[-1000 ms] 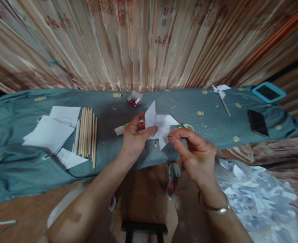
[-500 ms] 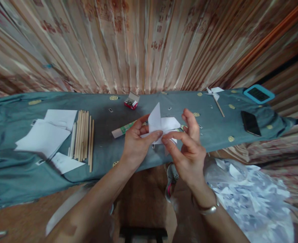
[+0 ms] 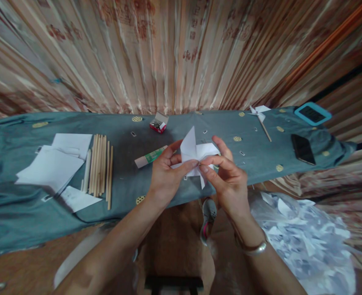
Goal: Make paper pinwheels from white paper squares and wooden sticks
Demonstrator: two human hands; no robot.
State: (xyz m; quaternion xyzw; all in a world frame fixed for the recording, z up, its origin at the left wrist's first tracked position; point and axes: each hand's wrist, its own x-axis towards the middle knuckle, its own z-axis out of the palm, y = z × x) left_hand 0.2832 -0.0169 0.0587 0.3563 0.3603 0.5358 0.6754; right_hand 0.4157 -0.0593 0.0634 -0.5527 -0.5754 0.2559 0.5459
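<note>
Fastening the pinwheel (image 3: 188,148), apparently: your left hand (image 3: 166,176) pinches one side, your right hand (image 3: 228,182) pinches near its centre; next, hold it steady.

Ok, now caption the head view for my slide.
Left hand grips a white paper pinwheel, right hand at its centre, above a teal cloth with wooden sticks to the left.

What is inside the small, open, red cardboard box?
Small, shiny, metallic-looking pieces show inside the red cardboard box; its bottom and anything beneath them cannot be seen.
</note>
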